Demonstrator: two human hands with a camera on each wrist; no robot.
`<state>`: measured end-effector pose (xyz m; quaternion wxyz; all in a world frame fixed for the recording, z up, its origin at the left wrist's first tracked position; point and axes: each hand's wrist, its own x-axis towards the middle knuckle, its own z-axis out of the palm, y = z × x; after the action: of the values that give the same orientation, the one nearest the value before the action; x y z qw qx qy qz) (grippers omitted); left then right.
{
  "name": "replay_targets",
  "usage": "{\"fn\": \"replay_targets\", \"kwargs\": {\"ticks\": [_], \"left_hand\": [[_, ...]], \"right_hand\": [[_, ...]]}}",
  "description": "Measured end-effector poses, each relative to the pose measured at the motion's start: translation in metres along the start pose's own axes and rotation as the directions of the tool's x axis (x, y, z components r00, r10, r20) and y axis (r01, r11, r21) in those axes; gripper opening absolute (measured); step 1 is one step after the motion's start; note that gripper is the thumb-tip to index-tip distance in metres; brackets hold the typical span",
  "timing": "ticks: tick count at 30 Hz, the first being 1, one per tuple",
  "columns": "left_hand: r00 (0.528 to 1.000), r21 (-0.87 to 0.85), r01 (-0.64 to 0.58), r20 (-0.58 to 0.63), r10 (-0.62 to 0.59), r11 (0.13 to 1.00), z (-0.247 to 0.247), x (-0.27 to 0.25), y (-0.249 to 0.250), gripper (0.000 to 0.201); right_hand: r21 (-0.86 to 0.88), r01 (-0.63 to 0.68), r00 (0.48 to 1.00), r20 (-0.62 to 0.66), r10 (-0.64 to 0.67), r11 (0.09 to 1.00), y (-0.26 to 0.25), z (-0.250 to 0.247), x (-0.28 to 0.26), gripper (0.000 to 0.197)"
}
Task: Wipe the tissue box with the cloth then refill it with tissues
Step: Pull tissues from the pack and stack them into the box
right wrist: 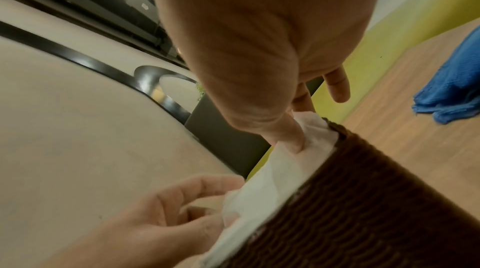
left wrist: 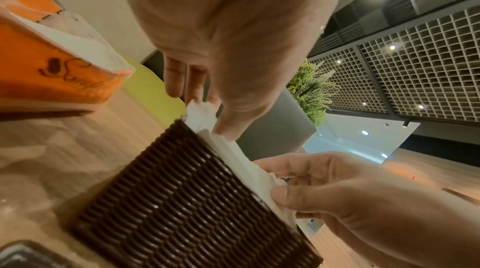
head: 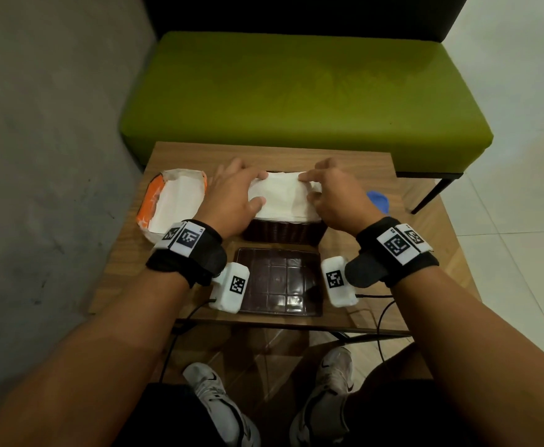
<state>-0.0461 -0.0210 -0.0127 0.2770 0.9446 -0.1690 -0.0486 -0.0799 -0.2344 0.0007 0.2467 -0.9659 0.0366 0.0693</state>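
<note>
A dark woven tissue box (head: 283, 232) stands mid-table with a stack of white tissues (head: 280, 195) sitting in its open top and standing above the rim. My left hand (head: 257, 188) grips the stack's left end, thumb on top. The right hand (head: 307, 187) pinches the right end between thumb and curled fingers. In the left wrist view the tissues (left wrist: 233, 155) bulge over the box wall (left wrist: 182, 200). In the right wrist view my thumb presses the tissues (right wrist: 272, 186) down at the box corner (right wrist: 376, 211). The blue cloth (head: 377, 200) lies to the right, behind my right hand.
The box's dark brown lid (head: 278, 282) lies flat near the front edge of the wooden table (head: 409, 253). An opened orange tissue pack (head: 174, 201) sits on the left. A green bench (head: 296, 101) stands behind the table and a grey wall runs along the left.
</note>
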Motion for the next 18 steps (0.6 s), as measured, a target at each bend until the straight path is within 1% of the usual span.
{"fn": "replay_targets", "kwargs": {"ticks": [2, 4, 6, 7, 10, 13, 14, 16, 18], "left_hand": [[0.999, 0.032, -0.016, -0.045, 0.017, 0.999, 0.002, -0.003, -0.001, 0.045], [0.998, 0.037, -0.022, -0.059, 0.024, 0.999, 0.004, -0.006, -0.002, 0.037], [1.000, 0.078, -0.005, -0.025, 0.007, 0.997, 0.003, -0.006, -0.001, 0.028], [1.000, 0.115, 0.013, 0.006, -0.013, 0.993, 0.002, -0.005, -0.001, 0.029], [0.989, 0.222, 0.073, 0.111, -0.100, 0.972, 0.000, 0.000, 0.001, 0.046], [0.959, 0.268, 0.133, 0.208, -0.192, 0.954, -0.002, 0.006, 0.003, 0.061], [0.950, 0.268, 0.148, 0.228, -0.212, 0.952, -0.002, 0.008, 0.002, 0.064], [0.942, 0.261, 0.158, 0.250, -0.225, 0.952, 0.000, 0.012, -0.001, 0.068], [0.940, 0.263, 0.140, 0.267, -0.211, 0.955, 0.003, 0.015, -0.006, 0.070]], "right_hand": [[-0.015, 0.004, 1.000, -0.010, -0.004, 1.000, 0.000, 0.007, 0.001, 0.039], [-0.036, 0.007, 0.999, -0.034, -0.008, 0.999, 0.000, 0.014, 0.002, 0.033], [-0.088, 0.008, 1.000, -0.024, -0.010, 0.996, 0.000, 0.019, 0.003, 0.030], [-0.126, 0.014, 1.000, -0.006, -0.015, 0.992, 0.000, 0.021, 0.004, 0.029], [-0.209, 0.054, 0.999, 0.017, -0.051, 0.976, 0.000, 0.026, 0.004, 0.029], [-0.344, 0.075, 0.994, -0.048, -0.097, 0.936, -0.002, 0.025, -0.001, 0.035], [-0.364, 0.070, 0.991, -0.078, -0.105, 0.929, -0.002, 0.024, -0.002, 0.038], [-0.335, 0.043, 0.986, -0.139, -0.094, 0.941, -0.001, 0.019, -0.005, 0.046], [-0.276, 0.017, 0.981, -0.180, -0.069, 0.961, 0.003, 0.013, -0.006, 0.047]]}}
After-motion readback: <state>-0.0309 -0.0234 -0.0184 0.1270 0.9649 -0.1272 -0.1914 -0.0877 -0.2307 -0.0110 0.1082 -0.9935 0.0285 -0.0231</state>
